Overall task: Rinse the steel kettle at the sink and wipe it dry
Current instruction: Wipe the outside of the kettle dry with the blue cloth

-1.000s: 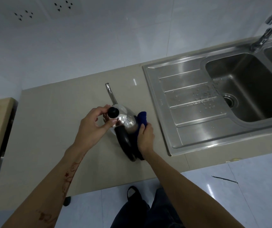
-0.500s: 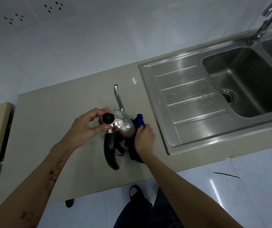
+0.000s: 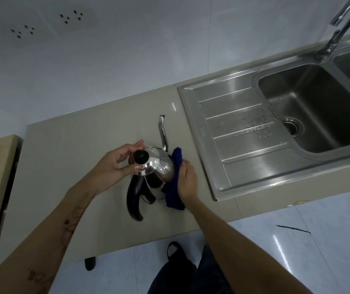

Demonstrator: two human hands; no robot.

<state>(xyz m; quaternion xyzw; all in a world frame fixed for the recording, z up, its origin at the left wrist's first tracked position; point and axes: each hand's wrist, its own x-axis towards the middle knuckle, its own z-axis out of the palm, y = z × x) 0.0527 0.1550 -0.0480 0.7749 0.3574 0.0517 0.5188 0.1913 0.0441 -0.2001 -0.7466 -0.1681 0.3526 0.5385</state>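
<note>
- Shiny steel kettle with black knob lid and black curved handle (image 3: 159, 166) stands on the beige worktop (image 3: 74, 158), centre of frame, left of the stainless sink with ribbed drainboard (image 3: 244, 124) and well apart from its basin.
- Left hand (image 3: 114, 164): fingers curl round the lid rim, thumb on the near side, other fingers on the far side, knob between them. Judged: holds the kettle in place against the wiping push.
- Right hand (image 3: 187, 180): fingers pressed together, flattening a dark blue cloth (image 3: 175, 183) against the kettle's right flank; cloth hangs down to the worktop. Whether fingers curl into the cloth: cannot tell.
- Water drops on the drainboard, kettle off the sink: judged rinse done, drying step in hand.
- Kettle upright or slightly tilted, hard to tell which.
- Thin gooseneck spout (image 3: 162, 132) points to upper frame, towards the wall.
- Handle points to lower frame, slightly left, towards the person.
- Long axis, spout to handle, runs roughly top-to-bottom of frame.
- Tap (image 3: 337, 32) at upper right, no water seen running.
</note>
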